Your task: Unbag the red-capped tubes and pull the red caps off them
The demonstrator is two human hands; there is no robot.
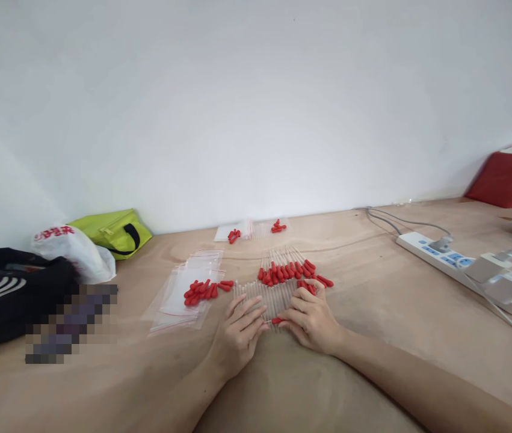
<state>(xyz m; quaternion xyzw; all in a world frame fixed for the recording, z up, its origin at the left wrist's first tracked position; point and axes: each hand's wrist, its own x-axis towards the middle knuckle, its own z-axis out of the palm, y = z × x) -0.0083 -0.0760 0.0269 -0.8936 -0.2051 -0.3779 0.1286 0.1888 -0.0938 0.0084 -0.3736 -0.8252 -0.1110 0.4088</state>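
Both hands rest on the wooden table [373, 313] over a row of clear glass droppers with red rubber bulbs [283, 273]. My left hand [240, 331] lies with fingers curled, tips touching the clear tubes. My right hand [310, 319] pinches one dropper with a red bulb [276, 320] between thumb and fingers. Loose red bulbs [206, 290] lie on a stack of clear zip bags [188, 288] to the left.
Two filled bags with red bulbs [256, 229] lie at the back by the wall. A black bag [7, 294], a white plastic bag [75, 249] and a green pouch [111, 231] sit left. A white power strip [440, 254] with chargers and a red box [508, 179] stand right.
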